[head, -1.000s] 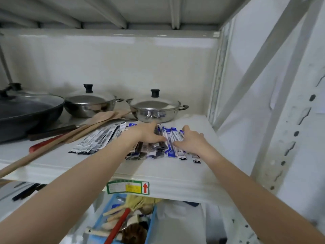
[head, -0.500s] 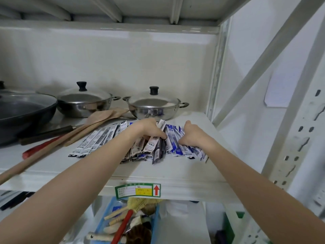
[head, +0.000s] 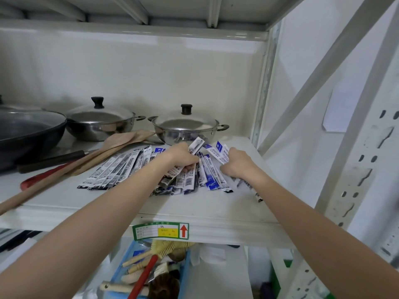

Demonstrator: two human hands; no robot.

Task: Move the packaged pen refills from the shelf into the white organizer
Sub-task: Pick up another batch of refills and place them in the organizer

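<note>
Both hands down on the shelf [head: 216, 203]: left hand [head: 180, 156] and right hand [head: 237, 164] closed around bunched refill packets [head: 194, 175], gathering several for one carry.

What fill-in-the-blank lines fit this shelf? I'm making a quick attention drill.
1. Both hands, left hand and right hand, gather packaged ____.
2. The pot behind the refills has a lid with a ____ knob.
3. The red arrow on the label points ____.
4. The wooden spatulas lie to the ____ of the hands.

Missing: refills; black; up; left
</note>
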